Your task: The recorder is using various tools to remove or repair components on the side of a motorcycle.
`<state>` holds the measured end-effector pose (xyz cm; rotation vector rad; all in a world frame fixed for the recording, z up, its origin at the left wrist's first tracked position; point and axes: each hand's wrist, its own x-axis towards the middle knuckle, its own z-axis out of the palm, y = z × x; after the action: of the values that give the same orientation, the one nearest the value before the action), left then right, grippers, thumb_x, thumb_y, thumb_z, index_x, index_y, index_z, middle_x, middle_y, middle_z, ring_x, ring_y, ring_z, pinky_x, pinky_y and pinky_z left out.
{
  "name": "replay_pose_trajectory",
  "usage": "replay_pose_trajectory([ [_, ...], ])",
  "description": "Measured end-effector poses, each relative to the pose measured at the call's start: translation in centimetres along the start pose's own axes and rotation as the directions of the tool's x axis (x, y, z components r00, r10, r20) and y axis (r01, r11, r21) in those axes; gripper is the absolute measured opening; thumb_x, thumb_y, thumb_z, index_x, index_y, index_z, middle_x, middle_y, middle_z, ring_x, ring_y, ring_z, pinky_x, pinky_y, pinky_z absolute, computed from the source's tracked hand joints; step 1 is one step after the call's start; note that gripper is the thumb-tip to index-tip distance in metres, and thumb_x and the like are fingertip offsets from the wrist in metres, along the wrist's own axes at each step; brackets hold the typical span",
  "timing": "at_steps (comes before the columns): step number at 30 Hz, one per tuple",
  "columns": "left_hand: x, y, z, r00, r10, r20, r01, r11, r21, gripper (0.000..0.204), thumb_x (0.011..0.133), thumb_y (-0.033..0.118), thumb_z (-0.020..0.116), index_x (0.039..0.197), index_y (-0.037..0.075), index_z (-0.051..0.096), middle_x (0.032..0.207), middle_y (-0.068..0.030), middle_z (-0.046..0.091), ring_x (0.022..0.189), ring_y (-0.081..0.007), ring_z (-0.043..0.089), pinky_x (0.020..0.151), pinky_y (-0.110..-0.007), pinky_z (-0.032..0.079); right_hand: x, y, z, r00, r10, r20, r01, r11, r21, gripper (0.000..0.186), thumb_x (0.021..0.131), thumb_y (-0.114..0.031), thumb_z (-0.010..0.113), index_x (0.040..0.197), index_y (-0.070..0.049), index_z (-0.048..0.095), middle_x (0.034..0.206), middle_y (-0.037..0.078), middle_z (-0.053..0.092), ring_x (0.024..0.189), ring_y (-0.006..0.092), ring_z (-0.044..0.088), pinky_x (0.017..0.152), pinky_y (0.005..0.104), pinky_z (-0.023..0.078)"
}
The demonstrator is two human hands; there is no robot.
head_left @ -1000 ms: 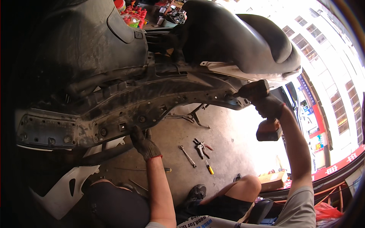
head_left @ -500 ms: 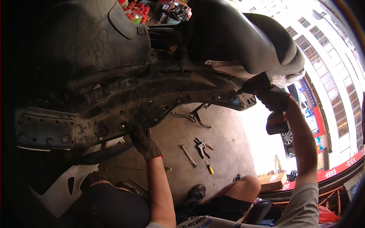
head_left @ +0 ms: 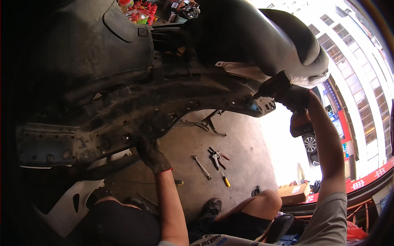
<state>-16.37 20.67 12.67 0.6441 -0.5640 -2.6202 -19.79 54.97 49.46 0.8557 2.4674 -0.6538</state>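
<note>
Found right hand (head_left: 296,99) closed round the grip of a drill (head_left: 275,85), with battery (head_left: 301,123) below. Noted long dark panel (head_left: 164,100) ahead of both hands, running left to right and curving up toward its right end. Observed drill nose angled left and slightly down onto that end — cannot confirm contact at the tip. Judged right hand the nearer to it, well apart from left hand (head_left: 153,156). Found left hand at the lower edge, left of middle, with fingers raised to it; cannot tell gripping from mere support, owing to shadow. Logged on floor (head_left: 242,151): wrench (head_left: 202,167), pliers (head_left: 215,158), yellow-handled screwdriver (head_left: 225,179) — all right of left hand.
</note>
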Motion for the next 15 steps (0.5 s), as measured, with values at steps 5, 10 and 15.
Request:
replay_pose_trajectory([
  [5,0.1,-0.9,0.0,0.999,0.019,-0.040,-0.018,1.000,0.011,0.054,0.093,0.037,0.058,0.138,0.010,0.046,0.131,-0.0045,0.056,0.115,-0.0170,0.054,0.092,-0.031,0.043,-0.8,0.1,0.2,0.999,-0.038,0.004,0.038,0.999,0.008,0.014,0.088,-0.017,0.062,0.097,-0.006,0.063,0.062,-0.002,0.054,0.045,0.0086,0.050,0.038,0.0237,0.039],
  [10,0.0,-0.7,0.1,1.000,0.009,0.009,-0.009,1.000,0.027,0.054,0.095,0.038,0.056,0.140,0.011,0.044,0.131,-0.0039,0.055,0.116,-0.0166,0.053,0.091,-0.031,0.041,0.1,0.1,-0.2,0.999,-0.003,0.035,0.001,0.999,0.038,0.012,0.087,-0.017,0.063,0.093,-0.007,0.063,0.062,-0.002,0.055,0.045,0.0084,0.050,0.038,0.0239,0.039],
  [15,0.3,-1.0,-0.4,1.000,0.002,-0.006,-0.002,0.999,0.046,0.050,0.096,0.036,0.054,0.137,0.009,0.047,0.126,-0.0027,0.059,0.109,-0.0143,0.057,0.084,-0.028,0.044,-1.1,-0.9,0.5,0.999,0.003,-0.035,-0.005,0.999,-0.038,0.013,0.083,-0.017,0.065,0.093,-0.008,0.064,0.062,-0.002,0.053,0.047,0.0072,0.048,0.039,0.0232,0.039],
])
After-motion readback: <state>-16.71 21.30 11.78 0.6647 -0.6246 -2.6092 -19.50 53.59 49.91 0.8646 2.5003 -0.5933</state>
